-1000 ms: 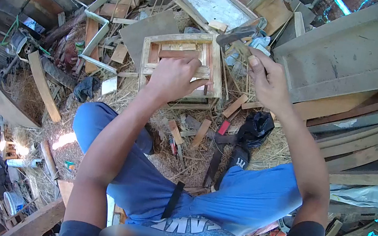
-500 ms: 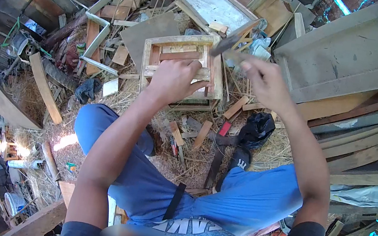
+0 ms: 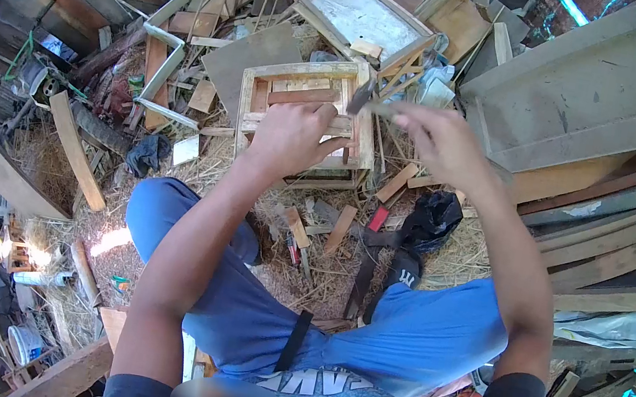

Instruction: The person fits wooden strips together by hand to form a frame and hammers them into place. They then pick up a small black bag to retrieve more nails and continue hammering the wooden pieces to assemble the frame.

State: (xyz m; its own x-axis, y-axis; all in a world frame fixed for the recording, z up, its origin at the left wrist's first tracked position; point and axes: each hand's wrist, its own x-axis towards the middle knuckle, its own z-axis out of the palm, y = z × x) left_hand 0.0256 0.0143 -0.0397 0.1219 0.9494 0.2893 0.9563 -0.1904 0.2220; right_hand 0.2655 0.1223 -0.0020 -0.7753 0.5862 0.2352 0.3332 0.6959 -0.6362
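Left hand (image 3: 287, 140): lies over the wooden frame (image 3: 246, 108), fingers curled downward; whether they grip anything cannot be told.
Right hand (image 3: 447, 142): closed around the handle of a hammer (image 3: 361, 97), to the right of the frame.
Hammer head: above or against the frame's right side, just right of the left hand; contact is unclear.
Wooden frame: under the left hand, left of the right hand.
Brown strip (image 3: 301, 97): across the frame, just beyond the left knuckles.
Near side: small wood pieces (image 3: 340, 229) and, to their right, a black bag (image 3: 431, 221).
Far side: a white-faced panel (image 3: 368, 15).
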